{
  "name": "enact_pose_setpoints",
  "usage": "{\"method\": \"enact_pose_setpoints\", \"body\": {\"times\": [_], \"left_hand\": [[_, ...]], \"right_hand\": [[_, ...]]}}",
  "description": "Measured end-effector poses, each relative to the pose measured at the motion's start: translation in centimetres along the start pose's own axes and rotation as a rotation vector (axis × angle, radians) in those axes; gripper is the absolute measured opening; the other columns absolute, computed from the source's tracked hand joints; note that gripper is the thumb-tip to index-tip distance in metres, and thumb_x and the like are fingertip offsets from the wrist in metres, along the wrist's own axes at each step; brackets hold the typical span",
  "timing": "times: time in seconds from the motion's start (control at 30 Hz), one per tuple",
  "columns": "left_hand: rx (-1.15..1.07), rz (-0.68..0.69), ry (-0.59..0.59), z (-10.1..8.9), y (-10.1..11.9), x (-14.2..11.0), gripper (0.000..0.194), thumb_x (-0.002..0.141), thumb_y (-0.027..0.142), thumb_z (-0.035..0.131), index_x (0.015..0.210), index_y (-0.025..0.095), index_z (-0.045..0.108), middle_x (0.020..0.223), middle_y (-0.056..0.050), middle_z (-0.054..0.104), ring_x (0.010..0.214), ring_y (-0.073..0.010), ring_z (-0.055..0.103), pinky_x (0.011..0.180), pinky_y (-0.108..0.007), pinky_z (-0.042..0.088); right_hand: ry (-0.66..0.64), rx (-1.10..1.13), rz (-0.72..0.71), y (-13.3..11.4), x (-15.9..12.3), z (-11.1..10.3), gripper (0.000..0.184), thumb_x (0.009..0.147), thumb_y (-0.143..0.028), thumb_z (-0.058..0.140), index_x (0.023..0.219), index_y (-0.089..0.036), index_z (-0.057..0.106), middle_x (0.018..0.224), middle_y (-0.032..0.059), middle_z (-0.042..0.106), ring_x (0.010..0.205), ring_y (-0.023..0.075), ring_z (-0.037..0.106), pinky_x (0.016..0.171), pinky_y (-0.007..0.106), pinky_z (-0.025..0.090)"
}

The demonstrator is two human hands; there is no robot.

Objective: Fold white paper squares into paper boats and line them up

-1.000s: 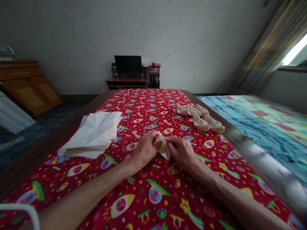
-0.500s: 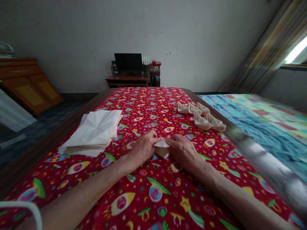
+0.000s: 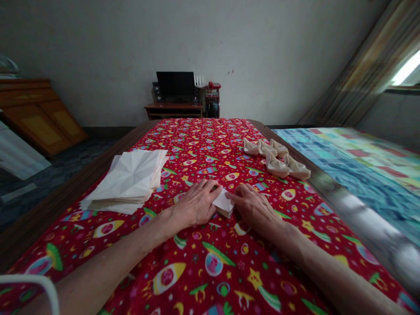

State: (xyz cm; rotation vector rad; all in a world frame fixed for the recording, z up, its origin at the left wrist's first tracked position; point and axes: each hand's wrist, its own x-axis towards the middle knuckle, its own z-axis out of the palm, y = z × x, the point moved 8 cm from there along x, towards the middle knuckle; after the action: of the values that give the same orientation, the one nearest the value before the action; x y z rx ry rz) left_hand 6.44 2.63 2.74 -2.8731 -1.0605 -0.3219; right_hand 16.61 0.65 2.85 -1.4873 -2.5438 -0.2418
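Between my hands a small piece of folded white paper [image 3: 223, 203] lies on the red patterned cloth [image 3: 210, 271]. My left hand [image 3: 199, 202] grips its left side, with the thumb and fingers closed at the edge. From the right, my right hand [image 3: 252, 204] pinches the paper's right corner between thumb and curled fingers. The paper's underside and part of its edges are hidden by the fingers. A stack of creased white paper sheets [image 3: 131, 175] lies to the left of my left hand. Several folded paper boats [image 3: 278, 165] sit in two rows beyond my right hand.
Dark wooden table edges [image 3: 108, 166] show on both sides of the cloth. A bed with a blue and patchwork cover [image 3: 348, 175] stands to the right. A monitor [image 3: 176, 85] on a small desk is at the far wall. A white curved tube [image 3: 46, 284] crosses the lower left corner.
The folded paper has shifted its shape: its raised flap now lies flatter, showing a squarish white face. My left hand has moved slightly right and lies flatter beside it.
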Motion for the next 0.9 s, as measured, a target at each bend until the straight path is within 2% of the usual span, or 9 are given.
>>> {"method": "enact_pose_setpoints", "body": {"times": [0.23,0.43,0.57,0.7,0.8,0.9], "left_hand": [[-0.017,0.04,-0.008,0.0,0.0,0.5,0.04,0.083,0.021,0.05,0.122,0.015,0.049,0.126,-0.012,0.047,0.115,-0.0285,0.043,0.101,-0.047,0.038],[-0.003,0.081,0.058,-0.5,0.7,-1.0,0.033,0.087,0.017,0.047,0.12,0.015,0.051,0.121,-0.01,0.051,0.11,-0.0255,0.044,0.098,-0.043,0.041],[-0.126,0.129,0.148,-0.4,1.0,-1.6,0.024,0.093,0.017,0.042,0.11,0.018,0.058,0.107,-0.006,0.055,0.101,-0.0201,0.048,0.089,-0.035,0.046],[-0.242,0.159,0.192,-0.2,0.8,-1.9,0.027,0.096,0.017,0.038,0.112,0.021,0.06,0.099,-0.005,0.055,0.097,-0.0164,0.053,0.083,-0.028,0.048],[-0.247,0.156,0.188,-0.2,0.7,-2.1,0.03,0.096,0.017,0.037,0.114,0.024,0.06,0.099,-0.004,0.056,0.095,-0.0146,0.055,0.08,-0.026,0.048],[-0.207,0.176,0.184,-0.3,0.9,-2.3,0.03,0.096,0.017,0.038,0.113,0.027,0.061,0.097,-0.002,0.057,0.091,-0.0144,0.057,0.078,-0.026,0.048]], "right_hand": [[0.001,0.015,0.02,0.2,-0.1,0.2,0.021,0.088,-0.017,0.054,0.106,-0.024,0.061,0.088,0.0051,0.054,0.077,0.0161,0.048,0.056,0.025,0.028],[0.026,0.017,0.006,0.4,-0.1,0.2,0.017,0.087,-0.015,0.053,0.098,-0.024,0.061,0.085,0.0036,0.052,0.074,0.0149,0.046,0.055,0.026,0.026],[0.027,0.002,-0.021,0.1,-0.3,0.0,0.018,0.084,-0.017,0.057,0.1,-0.024,0.059,0.087,0.0036,0.052,0.075,0.0159,0.046,0.054,0.026,0.028],[0.045,-0.002,-0.096,-0.6,-1.0,-0.5,0.024,0.087,-0.015,0.053,0.11,-0.022,0.056,0.098,0.0067,0.055,0.087,0.0188,0.048,0.067,0.028,0.04],[0.09,0.022,-0.166,-0.9,-1.7,-0.7,0.032,0.086,-0.012,0.053,0.117,-0.022,0.054,0.11,0.0093,0.055,0.099,0.021,0.047,0.08,0.033,0.042],[0.127,0.08,-0.21,-0.8,-1.9,-0.7,0.031,0.085,-0.013,0.056,0.115,-0.022,0.058,0.106,0.0088,0.057,0.094,0.0201,0.049,0.076,0.032,0.043]]}}
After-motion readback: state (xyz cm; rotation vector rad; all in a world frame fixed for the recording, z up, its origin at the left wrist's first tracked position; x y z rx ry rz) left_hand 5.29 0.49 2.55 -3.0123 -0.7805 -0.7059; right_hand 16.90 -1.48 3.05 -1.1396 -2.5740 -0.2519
